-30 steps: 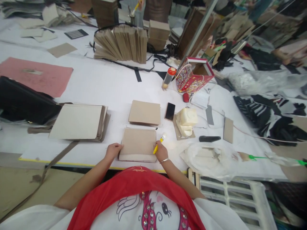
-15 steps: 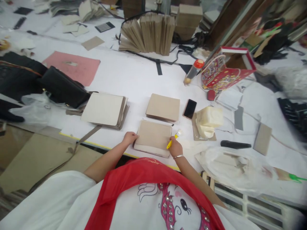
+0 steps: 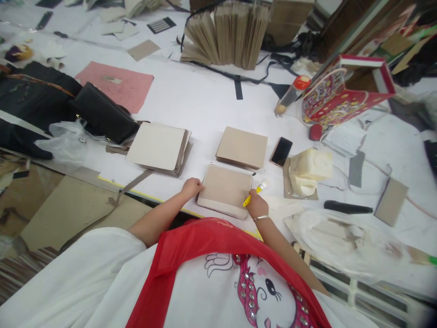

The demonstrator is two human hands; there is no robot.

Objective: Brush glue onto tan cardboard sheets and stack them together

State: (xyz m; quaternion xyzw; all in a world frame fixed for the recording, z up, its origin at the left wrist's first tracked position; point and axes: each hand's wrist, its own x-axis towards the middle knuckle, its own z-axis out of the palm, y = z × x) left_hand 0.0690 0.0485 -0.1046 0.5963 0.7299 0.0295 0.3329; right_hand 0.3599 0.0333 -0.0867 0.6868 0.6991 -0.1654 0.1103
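A beige board panel (image 3: 225,184) lies flat at the table's front edge, with a paler strip along its near side. My left hand (image 3: 192,186) is closed at the panel's left edge, thumb and fingertips pinching it. At the right edge, my right hand (image 3: 257,206) is wrapped round a small paintbrush (image 3: 251,198) with a yellow handle; its pale bristles point up and away to the right. The fingers of that hand also seem to touch the panel. Just beyond lies a stack of beige panels (image 3: 242,146). Farther left sits a stack with a whitish top (image 3: 155,143).
Right of the stacks are a phone (image 3: 282,151), a cream-coloured block or tub (image 3: 312,165) on a board and a black tool-like object (image 3: 347,207). A red gift bag (image 3: 348,100) and a red-capped bottle (image 3: 292,95) stand behind. A black bag (image 3: 104,111) lies left.
The camera view has turned slightly, so everything sits farther right and higher in the picture. Both hands stay at the panel's sides, and the brush remains in the right hand.
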